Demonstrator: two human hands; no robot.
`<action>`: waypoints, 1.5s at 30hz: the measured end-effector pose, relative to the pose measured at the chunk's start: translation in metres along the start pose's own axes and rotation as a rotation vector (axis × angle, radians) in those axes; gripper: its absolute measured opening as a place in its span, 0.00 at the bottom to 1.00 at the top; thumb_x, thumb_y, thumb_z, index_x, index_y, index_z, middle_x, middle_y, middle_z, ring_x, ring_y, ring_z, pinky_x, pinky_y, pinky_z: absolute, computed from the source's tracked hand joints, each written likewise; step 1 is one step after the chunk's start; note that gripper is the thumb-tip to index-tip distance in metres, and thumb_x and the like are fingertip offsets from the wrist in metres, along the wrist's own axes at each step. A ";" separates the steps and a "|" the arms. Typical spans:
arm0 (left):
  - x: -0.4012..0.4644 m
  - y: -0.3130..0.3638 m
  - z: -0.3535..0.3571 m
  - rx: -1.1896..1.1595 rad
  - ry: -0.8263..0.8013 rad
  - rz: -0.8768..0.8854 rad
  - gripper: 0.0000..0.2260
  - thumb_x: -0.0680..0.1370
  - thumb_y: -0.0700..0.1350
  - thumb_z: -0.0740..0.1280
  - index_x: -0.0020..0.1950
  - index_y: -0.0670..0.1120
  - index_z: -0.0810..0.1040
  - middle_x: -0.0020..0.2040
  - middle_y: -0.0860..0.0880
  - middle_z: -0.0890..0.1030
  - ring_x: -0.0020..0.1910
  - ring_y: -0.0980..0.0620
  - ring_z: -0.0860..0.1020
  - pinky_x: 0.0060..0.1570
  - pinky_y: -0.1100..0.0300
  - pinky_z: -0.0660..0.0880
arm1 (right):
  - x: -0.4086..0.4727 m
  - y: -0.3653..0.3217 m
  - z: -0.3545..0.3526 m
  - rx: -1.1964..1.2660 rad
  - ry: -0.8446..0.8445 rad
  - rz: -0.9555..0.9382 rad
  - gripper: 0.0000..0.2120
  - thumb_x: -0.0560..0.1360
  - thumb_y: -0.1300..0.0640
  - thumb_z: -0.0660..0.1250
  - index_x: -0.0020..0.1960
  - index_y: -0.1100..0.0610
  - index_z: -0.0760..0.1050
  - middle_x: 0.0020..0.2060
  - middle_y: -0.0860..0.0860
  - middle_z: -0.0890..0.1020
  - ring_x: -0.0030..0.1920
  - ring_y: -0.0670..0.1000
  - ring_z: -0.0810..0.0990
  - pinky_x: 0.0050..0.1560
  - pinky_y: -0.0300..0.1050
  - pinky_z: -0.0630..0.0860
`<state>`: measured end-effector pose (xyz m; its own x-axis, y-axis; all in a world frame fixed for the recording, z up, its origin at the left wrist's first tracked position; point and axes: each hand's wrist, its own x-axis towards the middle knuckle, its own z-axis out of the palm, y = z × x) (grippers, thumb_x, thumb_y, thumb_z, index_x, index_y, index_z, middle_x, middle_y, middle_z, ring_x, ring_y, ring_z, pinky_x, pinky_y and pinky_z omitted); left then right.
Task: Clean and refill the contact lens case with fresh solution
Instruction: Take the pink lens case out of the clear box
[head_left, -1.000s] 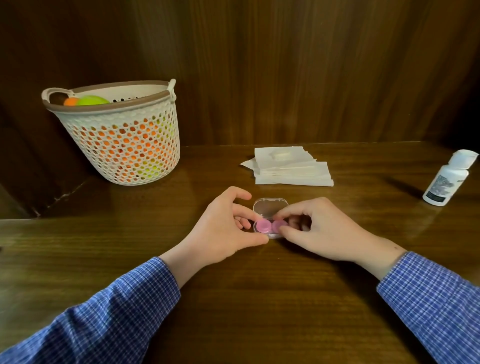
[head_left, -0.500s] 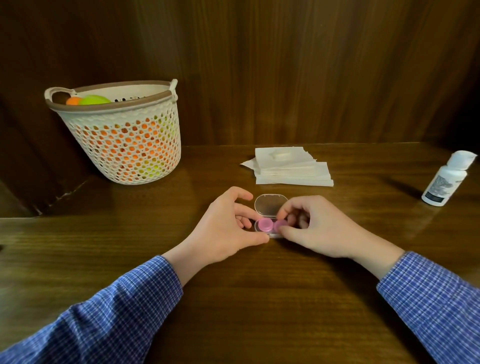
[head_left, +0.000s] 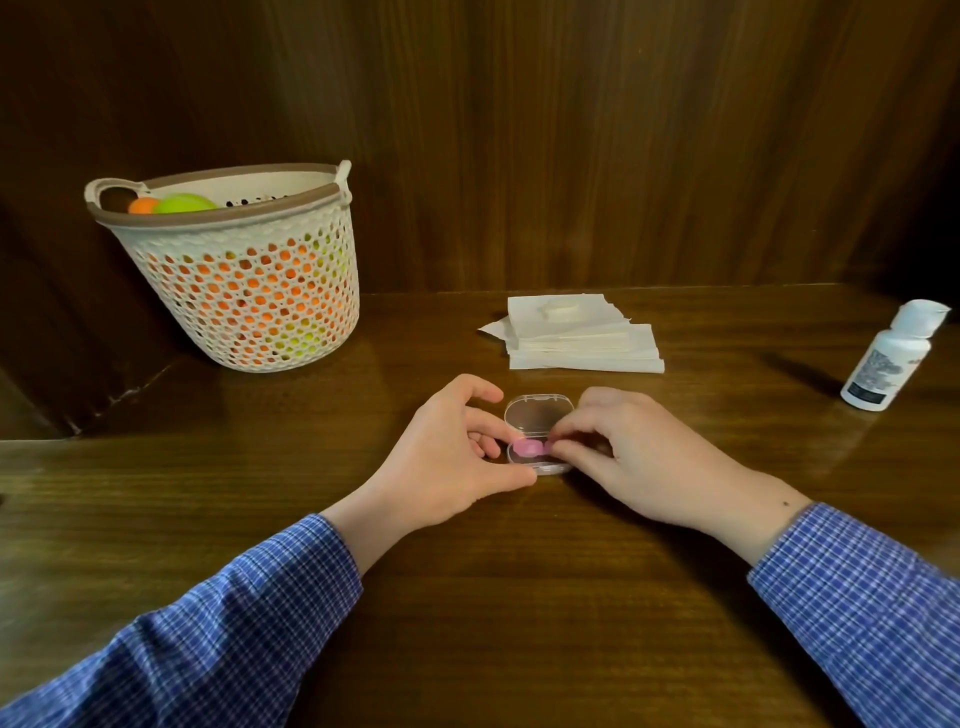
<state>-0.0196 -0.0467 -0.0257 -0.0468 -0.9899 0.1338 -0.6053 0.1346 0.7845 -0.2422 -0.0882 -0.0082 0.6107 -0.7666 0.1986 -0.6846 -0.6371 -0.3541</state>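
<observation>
A small clear plastic box (head_left: 535, 415) lies open on the wooden table, its lid flat toward the wall. Inside its near half sits a pink contact lens case (head_left: 529, 448) with two round caps. My left hand (head_left: 457, 452) grips the box's left side between thumb and fingers. My right hand (head_left: 628, 452) pinches the right pink cap with thumb and forefinger. A white solution bottle (head_left: 889, 358) with a flip cap stands at the far right of the table.
A stack of white paper tissues (head_left: 576, 340) lies just behind the box. A cream perforated basket (head_left: 244, 270) holding orange and green balls stands at the back left. Dark wood panelling closes off the back.
Both hands stay on the box. My right hand's fingers have shifted slightly on the right pink cap; the box and case have not moved noticeably.
</observation>
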 end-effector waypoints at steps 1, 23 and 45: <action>0.000 0.000 0.000 -0.002 0.002 0.001 0.35 0.68 0.50 0.84 0.70 0.54 0.71 0.49 0.58 0.87 0.48 0.62 0.83 0.43 0.69 0.80 | 0.000 0.000 0.000 -0.027 0.007 -0.011 0.12 0.81 0.44 0.65 0.61 0.43 0.83 0.48 0.41 0.78 0.48 0.42 0.77 0.50 0.41 0.79; -0.002 0.004 0.001 -0.001 0.008 -0.007 0.35 0.68 0.51 0.84 0.69 0.55 0.69 0.50 0.57 0.86 0.47 0.59 0.83 0.42 0.69 0.79 | 0.006 -0.009 0.011 0.023 0.097 -0.026 0.08 0.81 0.48 0.68 0.58 0.45 0.82 0.51 0.41 0.78 0.49 0.42 0.77 0.47 0.34 0.74; -0.001 0.002 -0.001 -0.016 0.005 0.033 0.35 0.68 0.48 0.84 0.68 0.56 0.70 0.48 0.57 0.86 0.48 0.61 0.82 0.44 0.69 0.79 | -0.029 0.007 -0.030 0.065 -0.125 -0.142 0.09 0.78 0.40 0.67 0.51 0.41 0.83 0.46 0.37 0.81 0.49 0.41 0.80 0.48 0.40 0.79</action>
<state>-0.0201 -0.0452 -0.0236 -0.0629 -0.9846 0.1629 -0.5909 0.1683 0.7890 -0.2767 -0.0722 0.0111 0.7467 -0.6509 0.1367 -0.5634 -0.7283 -0.3900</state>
